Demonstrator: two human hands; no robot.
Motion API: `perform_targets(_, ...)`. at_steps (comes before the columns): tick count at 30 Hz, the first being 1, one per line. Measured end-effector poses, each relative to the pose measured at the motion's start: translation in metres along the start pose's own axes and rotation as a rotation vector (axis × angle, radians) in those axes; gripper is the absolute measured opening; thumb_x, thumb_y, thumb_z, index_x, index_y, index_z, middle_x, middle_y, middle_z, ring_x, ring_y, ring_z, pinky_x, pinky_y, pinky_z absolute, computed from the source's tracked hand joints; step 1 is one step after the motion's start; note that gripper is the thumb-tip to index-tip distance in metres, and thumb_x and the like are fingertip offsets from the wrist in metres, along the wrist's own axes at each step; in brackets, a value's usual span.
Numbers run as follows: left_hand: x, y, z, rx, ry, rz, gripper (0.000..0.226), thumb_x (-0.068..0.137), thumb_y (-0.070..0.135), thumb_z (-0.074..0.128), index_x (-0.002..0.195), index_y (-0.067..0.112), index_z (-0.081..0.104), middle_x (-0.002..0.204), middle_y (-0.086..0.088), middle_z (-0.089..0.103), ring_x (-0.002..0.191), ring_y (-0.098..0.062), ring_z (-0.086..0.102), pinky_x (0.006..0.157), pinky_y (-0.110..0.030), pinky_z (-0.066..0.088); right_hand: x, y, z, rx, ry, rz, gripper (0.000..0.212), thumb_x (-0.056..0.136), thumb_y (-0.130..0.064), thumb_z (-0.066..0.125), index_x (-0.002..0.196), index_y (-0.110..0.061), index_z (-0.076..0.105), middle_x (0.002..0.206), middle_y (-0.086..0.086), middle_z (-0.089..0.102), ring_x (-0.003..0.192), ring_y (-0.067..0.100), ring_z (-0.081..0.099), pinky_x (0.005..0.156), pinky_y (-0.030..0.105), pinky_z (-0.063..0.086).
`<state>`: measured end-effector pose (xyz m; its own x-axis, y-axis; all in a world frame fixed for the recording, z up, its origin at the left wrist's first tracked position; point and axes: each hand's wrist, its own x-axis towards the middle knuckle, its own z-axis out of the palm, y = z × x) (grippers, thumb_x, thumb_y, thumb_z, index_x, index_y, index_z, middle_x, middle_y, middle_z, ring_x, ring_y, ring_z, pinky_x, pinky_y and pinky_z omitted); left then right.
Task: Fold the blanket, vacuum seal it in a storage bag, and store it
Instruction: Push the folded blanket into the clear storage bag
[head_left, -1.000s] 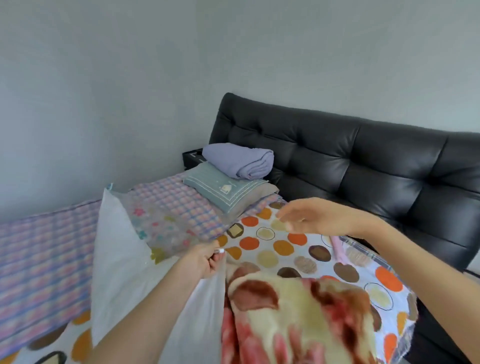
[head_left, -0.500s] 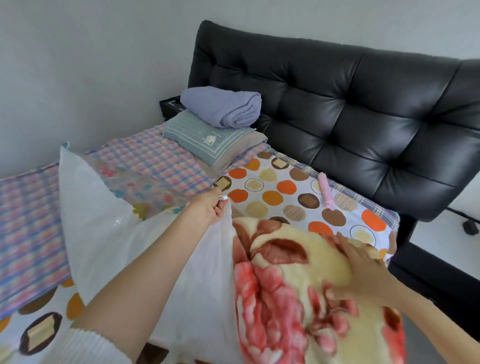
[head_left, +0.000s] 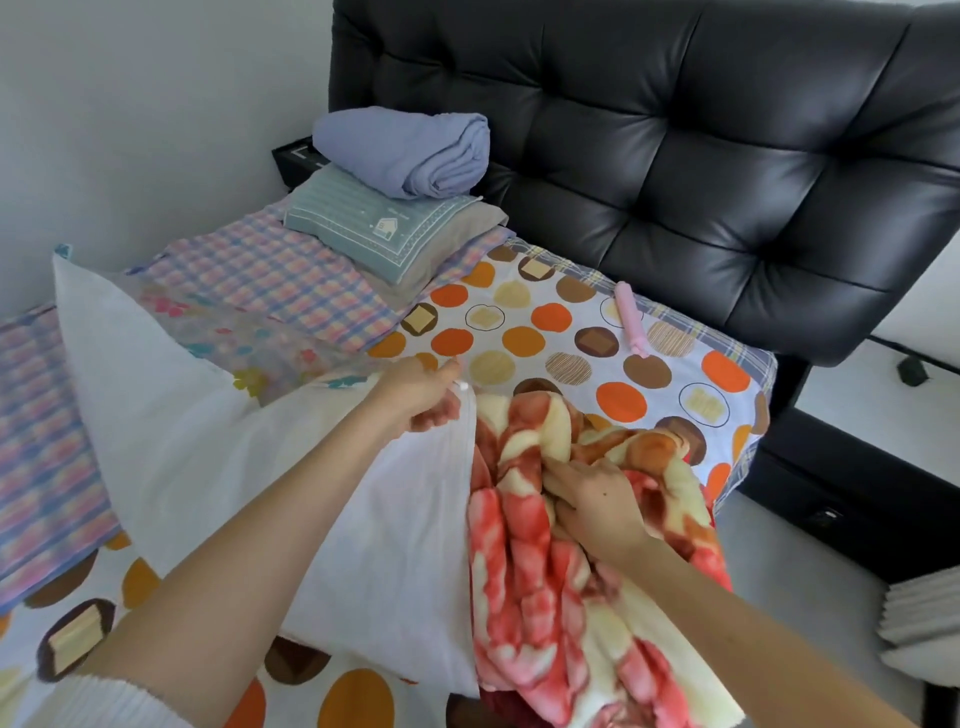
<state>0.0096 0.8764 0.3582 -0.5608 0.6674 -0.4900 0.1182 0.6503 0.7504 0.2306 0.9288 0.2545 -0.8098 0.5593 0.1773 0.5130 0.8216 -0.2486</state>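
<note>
My left hand (head_left: 421, 395), just toward 8 o'clock from the middle of my view, pinches the open edge of the white storage bag (head_left: 249, 467) between thumb and curled fingers and lifts it. The bag spreads out toward 8 o'clock over the spotted sheet (head_left: 550, 317). My right hand (head_left: 597, 504), at 5 o'clock, has its fingers curled into the folds of the red and cream blanket (head_left: 561, 613), gripping it. The blanket is bunched at the bag's mouth, touching its edge. A pink stick (head_left: 631, 317) lies on the sheet at 2 o'clock. A lilac folded cloth (head_left: 410, 150) rests on a teal pillow (head_left: 363, 228) at 11 o'clock.
</note>
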Motion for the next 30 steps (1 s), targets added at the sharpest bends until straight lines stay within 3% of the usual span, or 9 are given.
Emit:
perform_targets(2,-0.008,-0.009,-0.015,0.445,0.133,0.2,0.078,0.075,0.08,0.035,0.074,0.007,0.063,0.064,-0.009,0.068,0.054,-0.019,0.061,0.054,-0.028,0.049,-0.007,-0.003,0.001,0.064,0.039,0.006,0.036,0.06,-0.014,0.037,0.083,-0.018,0.065,0.049,-0.003,0.05,0.044,0.024,0.048,0.052,0.024,0.023)
perform_targets(5,-0.011,-0.025,-0.036,0.943,0.419,0.673,0.087,0.065,0.083,0.04,0.102,0.008,0.063,0.101,-0.009,0.063,0.096,-0.026,0.057,0.082,-0.035,0.043,-0.018,-0.008,0.005,0.123,0.1,0.01,0.036,0.061,-0.012,0.038,0.083,-0.018,0.066,0.052,-0.005,0.051,0.046,0.022,0.047,0.053,0.025,0.026)
perform_targets(8,-0.008,-0.035,-0.036,0.927,-0.081,0.732,0.088,0.066,0.077,0.045,0.135,0.024,0.045,0.14,0.003,0.042,0.13,-0.017,0.037,0.108,-0.036,0.029,-0.024,-0.01,0.008,0.138,0.143,0.012,0.04,0.06,-0.011,0.039,0.086,-0.018,0.068,0.054,-0.006,0.052,0.049,0.02,0.049,0.052,0.026,0.031)
perform_targets(10,-0.002,-0.043,-0.027,0.897,-0.273,0.661,0.074,0.073,0.059,0.064,0.137,0.03,0.042,0.141,0.01,0.044,0.129,-0.011,0.04,0.107,-0.034,0.033,-0.027,-0.008,0.008,0.14,0.165,0.027,0.042,0.06,-0.01,0.038,0.087,-0.017,0.069,0.054,-0.005,0.052,0.049,0.021,0.05,0.053,0.028,0.035)
perform_targets(13,0.004,-0.045,-0.011,0.954,-0.126,0.736,0.051,0.086,0.034,0.063,0.134,0.025,0.048,0.137,0.003,0.051,0.124,-0.018,0.047,0.102,-0.034,0.037,-0.03,-0.006,0.006,0.146,0.172,0.05,0.042,0.059,-0.011,0.035,0.085,-0.015,0.068,0.054,-0.005,0.052,0.049,0.023,0.051,0.054,0.03,0.038)
perform_targets(17,0.003,-0.036,0.019,1.062,-0.032,0.843,0.03,0.091,0.038,0.054,0.105,0.013,0.065,0.102,-0.008,0.067,0.095,-0.029,0.06,0.077,-0.04,0.047,-0.033,-0.005,0.006,0.173,0.193,0.078,0.041,0.059,-0.014,0.032,0.085,-0.013,0.064,0.058,-0.009,0.059,0.049,0.023,0.054,0.059,0.03,0.04)
perform_targets(21,-0.004,-0.034,0.057,1.084,-0.12,0.879,0.026,0.091,0.033,0.056,0.08,0.01,0.058,0.079,-0.002,0.055,0.084,-0.027,0.057,0.07,-0.036,0.041,-0.042,-0.005,0.013,0.141,0.22,0.081,0.034,0.063,-0.016,0.034,0.081,-0.011,0.062,0.056,-0.011,0.057,0.048,0.022,0.052,0.061,0.029,0.034)
perform_targets(27,0.0,-0.056,0.095,0.778,-0.034,0.842,0.023,0.091,0.027,0.054,0.093,0.006,0.064,0.084,-0.008,0.064,0.081,-0.025,0.058,0.067,-0.036,0.04,-0.058,0.001,0.022,0.101,0.273,0.216,0.032,0.067,-0.03,0.043,0.091,-0.015,0.058,0.054,-0.006,0.058,0.05,0.021,0.056,0.069,0.034,0.044)
perform_targets(30,0.005,-0.063,0.111,0.788,0.106,0.839,0.027,0.093,0.032,0.052,0.104,0.01,0.065,0.091,-0.012,0.067,0.086,-0.029,0.06,0.062,-0.03,0.031,-0.072,0.001,0.016,0.173,0.311,0.334,0.038,0.069,-0.034,0.05,0.103,-0.019,0.058,0.091,0.0,0.071,0.088,0.022,0.068,0.082,0.037,0.039)
